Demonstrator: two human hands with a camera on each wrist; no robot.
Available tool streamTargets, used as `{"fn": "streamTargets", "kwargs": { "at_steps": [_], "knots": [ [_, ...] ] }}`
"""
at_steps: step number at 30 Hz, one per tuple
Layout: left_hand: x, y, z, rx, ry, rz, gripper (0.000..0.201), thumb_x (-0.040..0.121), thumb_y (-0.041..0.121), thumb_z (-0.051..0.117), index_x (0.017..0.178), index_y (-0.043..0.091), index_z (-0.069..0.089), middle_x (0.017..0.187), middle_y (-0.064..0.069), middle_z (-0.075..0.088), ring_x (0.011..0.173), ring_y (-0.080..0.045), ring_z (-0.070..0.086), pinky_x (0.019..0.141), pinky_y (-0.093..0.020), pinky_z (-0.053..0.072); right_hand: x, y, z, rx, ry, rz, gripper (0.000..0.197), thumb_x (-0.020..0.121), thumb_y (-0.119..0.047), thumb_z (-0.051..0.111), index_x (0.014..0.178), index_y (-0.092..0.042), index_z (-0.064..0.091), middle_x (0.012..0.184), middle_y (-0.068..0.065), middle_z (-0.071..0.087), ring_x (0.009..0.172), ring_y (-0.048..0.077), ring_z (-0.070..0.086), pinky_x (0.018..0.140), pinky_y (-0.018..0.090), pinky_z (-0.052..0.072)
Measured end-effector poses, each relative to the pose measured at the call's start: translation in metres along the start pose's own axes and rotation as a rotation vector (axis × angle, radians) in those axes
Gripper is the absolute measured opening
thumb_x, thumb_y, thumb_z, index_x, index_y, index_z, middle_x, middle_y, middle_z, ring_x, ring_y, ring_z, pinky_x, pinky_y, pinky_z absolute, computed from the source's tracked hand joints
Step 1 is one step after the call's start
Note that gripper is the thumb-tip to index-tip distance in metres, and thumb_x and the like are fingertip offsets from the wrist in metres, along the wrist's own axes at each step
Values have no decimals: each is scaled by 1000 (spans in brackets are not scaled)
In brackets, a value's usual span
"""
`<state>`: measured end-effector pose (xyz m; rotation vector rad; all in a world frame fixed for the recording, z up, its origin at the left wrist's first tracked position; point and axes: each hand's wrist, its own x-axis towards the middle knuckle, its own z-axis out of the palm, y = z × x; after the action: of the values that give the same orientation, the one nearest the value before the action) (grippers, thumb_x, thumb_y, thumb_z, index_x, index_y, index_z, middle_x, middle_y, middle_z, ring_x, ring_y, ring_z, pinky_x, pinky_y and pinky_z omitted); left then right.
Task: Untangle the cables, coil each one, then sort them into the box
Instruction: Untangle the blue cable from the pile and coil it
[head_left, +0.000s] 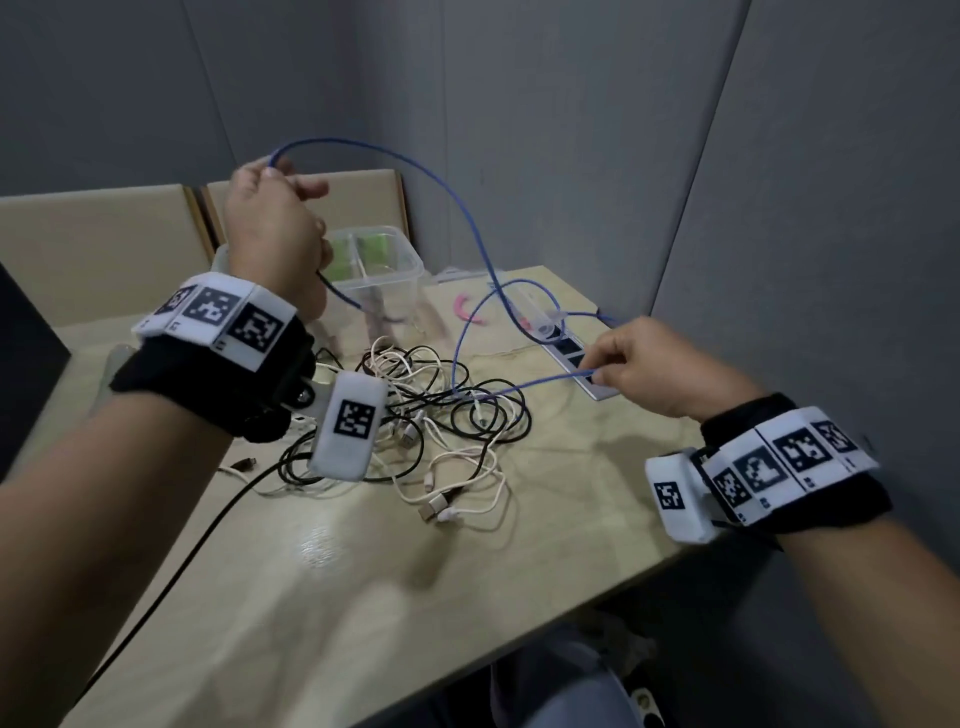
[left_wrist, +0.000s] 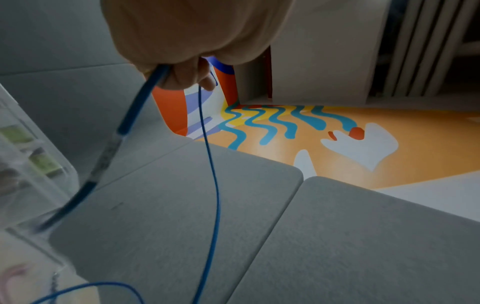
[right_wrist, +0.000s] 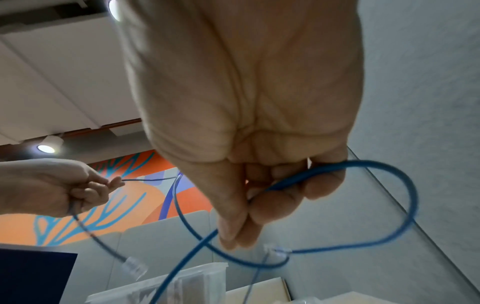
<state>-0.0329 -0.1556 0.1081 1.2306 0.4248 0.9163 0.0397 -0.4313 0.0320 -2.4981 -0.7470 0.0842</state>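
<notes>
Two hands were held on one blue cable (head_left: 457, 208), which was lifted above the table (head_left: 545, 519) and arched between them. The left hand (head_left: 272, 228) was raised high, to the left of and above the clear plastic box (head_left: 387, 270); its fingers were curled round the cable, and a short tail with a clear plug was seen hanging below the fist in the right wrist view. The right hand (head_left: 654, 369) was held lower and to the right, near the table's far edge, with the cable pinched between thumb and fingertips. The span between the grips ran roughly left to right, falling from the left hand toward the right. Beyond the right pinch the cable was looped once, and its other clear plug (right_wrist: 276, 250) dangled just past the fingertips. A lower run of the blue cable appeared to dip into the tangle of black and white cables (head_left: 415, 431) lying on the table between the forearms; whether it was snagged there cannot be told. The free length was judged to lie nearer the right hand, so the coil would probably be gathered toward the left fist. The blue cable looked round, smooth-jacketed and fairly stiff, keeping broad curves rather than kinking; the thinner cables in the pile lay limp in small loops. The box was translucent and divided, with green pieces showing inside. The table top was pale and glossy.
</notes>
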Motion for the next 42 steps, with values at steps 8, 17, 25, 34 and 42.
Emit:
{"fn": "streamTargets", "kwargs": {
  "at_steps": [8, 17, 25, 34, 42],
  "knots": [
    [7, -35, -5, 95, -53, -60, 37, 93, -4, 27, 118, 17, 46, 105, 0, 52, 59, -7, 48, 44, -15, 39, 6, -3, -8, 706, 322, -30, 25, 99, -5, 39, 84, -22, 49, 75, -2, 69, 68, 16, 65, 67, 27, 47],
    [-22, -53, -6, 983, -679, 137, 46, 84, 28, 60, 129, 35, 51, 155, -1, 18, 141, -27, 22, 112, -48, 27, 4, -21, -16, 848, 441, -196, 21, 97, -9, 49, 88, -24, 60, 62, -5, 61, 45, 7, 43, 47, 19, 36],
    [-60, -26, 4, 433, -976, 222, 27, 98, 22, 38, 107, 7, 58, 77, 5, 67, 85, -7, 64, 82, -13, 45, 3, -27, -22, 726, 559, -250, 19, 96, -9, 51, 94, -24, 63, 70, 2, 61, 53, -1, 48, 54, 15, 39],
    [-20, -24, 7, -121, -429, 128, 28, 103, 17, 29, 79, 17, 44, 43, 10, 32, 40, -6, 25, 45, -23, 20, 11, 10, 1, 587, 251, -77, 16, 98, -13, 46, 93, -18, 61, 51, -8, 54, 52, 8, 49, 61, 26, 44],
    [-4, -37, -3, 758, -247, 185, 49, 87, 35, 53, 129, 16, 38, 118, -8, 53, 104, -25, 56, 91, -32, 49, 10, -5, -1, 898, 277, -19, 23, 102, -28, 39, 91, -23, 59, 52, -1, 29, 44, 11, 28, 45, 24, 33]
  ]
}}
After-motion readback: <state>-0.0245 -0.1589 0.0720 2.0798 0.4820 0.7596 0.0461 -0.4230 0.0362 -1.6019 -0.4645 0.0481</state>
